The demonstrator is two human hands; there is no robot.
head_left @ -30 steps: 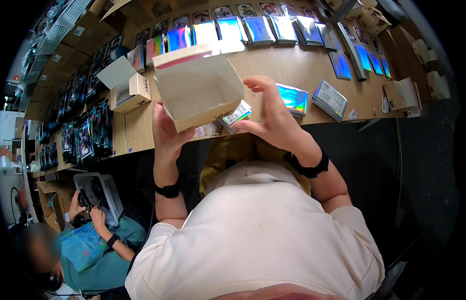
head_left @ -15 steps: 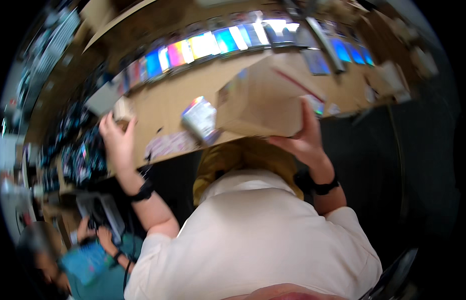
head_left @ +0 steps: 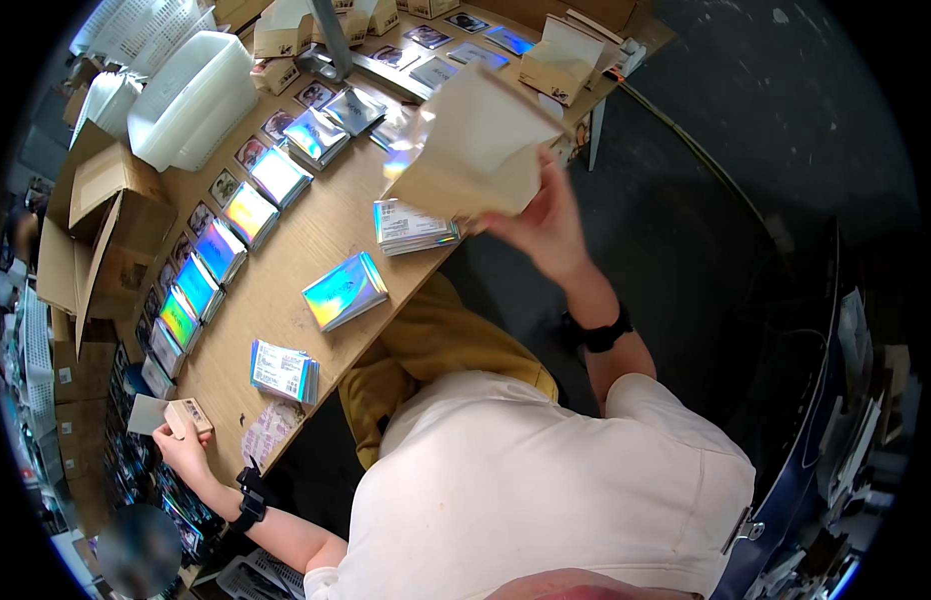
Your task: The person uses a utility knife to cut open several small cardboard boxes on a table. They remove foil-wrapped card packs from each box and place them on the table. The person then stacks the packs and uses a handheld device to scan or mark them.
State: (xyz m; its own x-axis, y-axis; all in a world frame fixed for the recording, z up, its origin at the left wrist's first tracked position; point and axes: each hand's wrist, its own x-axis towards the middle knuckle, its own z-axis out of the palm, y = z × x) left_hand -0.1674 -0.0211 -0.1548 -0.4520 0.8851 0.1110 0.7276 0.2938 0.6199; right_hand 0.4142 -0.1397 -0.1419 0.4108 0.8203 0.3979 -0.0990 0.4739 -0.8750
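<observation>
Two bare hands work wide apart at this table, each closed on a pale cardboard container. From where I stand, the right hand (head_left: 551, 225) pinches the near corner of an open box (head_left: 476, 140), lifted and tilted over the table's edge, its flaps loose. Its thin walls look light and fairly stiff, though I judge a hard squeeze would crease them; a corner, where two walls brace each other, seems the surest hold. Its pale inside shows partly, and blur leaves me unable to tell whether anything lies there. The left hand (head_left: 186, 455) has its fingers curled on the near edge of a smaller box (head_left: 190, 416), its flap standing out to the left and its contents hidden from me. Between the hands lie a shiny stack (head_left: 346, 290) and a label-side-up stack (head_left: 284, 372), probably slippery and better gripped by their sides. Farther out, a white plastic tub (head_left: 196, 105) stands beyond a row of glossy stacks, near a brown carton (head_left: 106, 235) with open flaps; what either holds, I can't make out.
</observation>
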